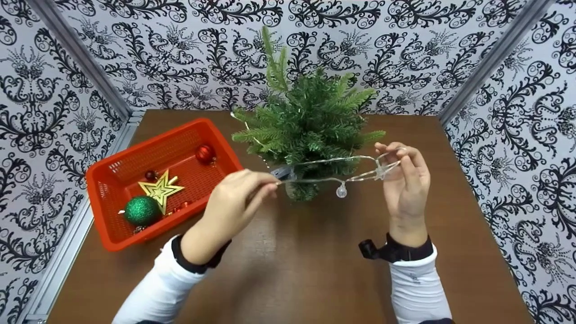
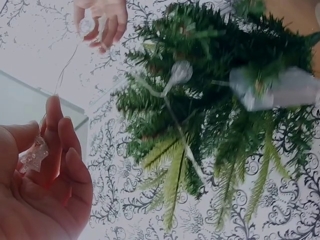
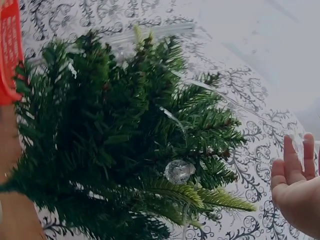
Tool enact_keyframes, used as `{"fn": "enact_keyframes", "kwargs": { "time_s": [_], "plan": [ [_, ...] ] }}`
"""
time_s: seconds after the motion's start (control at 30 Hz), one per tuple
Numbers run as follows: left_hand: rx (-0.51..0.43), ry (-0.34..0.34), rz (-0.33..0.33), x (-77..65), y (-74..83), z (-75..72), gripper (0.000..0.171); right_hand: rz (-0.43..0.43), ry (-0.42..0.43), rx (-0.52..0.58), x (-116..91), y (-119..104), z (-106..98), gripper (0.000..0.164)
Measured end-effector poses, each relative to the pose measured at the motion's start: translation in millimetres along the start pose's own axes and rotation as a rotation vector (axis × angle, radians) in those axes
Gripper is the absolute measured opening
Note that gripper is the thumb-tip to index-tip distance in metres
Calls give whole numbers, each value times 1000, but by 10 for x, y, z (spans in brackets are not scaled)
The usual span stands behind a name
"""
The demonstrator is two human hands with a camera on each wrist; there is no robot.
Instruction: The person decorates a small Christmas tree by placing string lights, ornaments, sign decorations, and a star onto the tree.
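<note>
A small green Christmas tree (image 1: 310,121) stands at the back of the table. In front of it a clear string of lights (image 1: 333,159) stretches between both hands. My left hand (image 1: 238,195) pinches its wire between thumb and fingertips, and a clear glittery ornament (image 2: 35,156) on the wire lies against those fingers. On the other side my right hand (image 1: 406,186) holds a looped part of the string, thumb against fingers. One round clear bulb (image 1: 341,191) dangles between the hands. A translucent battery box (image 2: 275,89) shows by the tree's branches, and another bulb (image 3: 179,171) overlaps the foliage.
At the left sits a red plastic basket (image 1: 164,135). Inside it are a green glitter ball (image 1: 142,210), a gold star (image 1: 161,190), a red ball (image 1: 204,154) and several smaller ornaments. Patterned walls (image 1: 234,58) close off the back and sides of the brown table (image 1: 306,274).
</note>
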State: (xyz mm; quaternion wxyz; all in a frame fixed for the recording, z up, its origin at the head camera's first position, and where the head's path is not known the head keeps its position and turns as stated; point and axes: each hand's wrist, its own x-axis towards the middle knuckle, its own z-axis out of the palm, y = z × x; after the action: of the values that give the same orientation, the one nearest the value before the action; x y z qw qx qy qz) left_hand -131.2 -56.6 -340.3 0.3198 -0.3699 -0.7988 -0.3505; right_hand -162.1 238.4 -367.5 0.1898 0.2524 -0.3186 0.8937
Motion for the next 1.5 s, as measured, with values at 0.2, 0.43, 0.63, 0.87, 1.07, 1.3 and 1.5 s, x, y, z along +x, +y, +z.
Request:
{"fn": "enact_keyframes", "kwargs": {
  "time_s": [0.2,0.43,0.63,0.87,1.07,1.3,1.5],
  "plan": [
    [-28,42,10,241,-44,-106,10,-23,19,-158,98,-10,30,14],
    [-52,-2,-9,663,-152,-328,13,5,101,-273,285,-8,58,20],
    [-71,61,-67,965,-290,-373,20,60,154,-472,474,46,87,21],
    [-8,194,-135,1271,-440,-335,28,16,107,-698,612,116,119,25],
    [-89,266,-311,1477,-537,-318,25,-2,13,-884,693,133,189,30],
    [-140,347,-418,1691,-569,-297,17,61,-59,-1034,782,99,396,34],
    [-123,356,-533,1859,-708,-279,18,185,-80,-1159,887,119,472,35]
  ]
}}
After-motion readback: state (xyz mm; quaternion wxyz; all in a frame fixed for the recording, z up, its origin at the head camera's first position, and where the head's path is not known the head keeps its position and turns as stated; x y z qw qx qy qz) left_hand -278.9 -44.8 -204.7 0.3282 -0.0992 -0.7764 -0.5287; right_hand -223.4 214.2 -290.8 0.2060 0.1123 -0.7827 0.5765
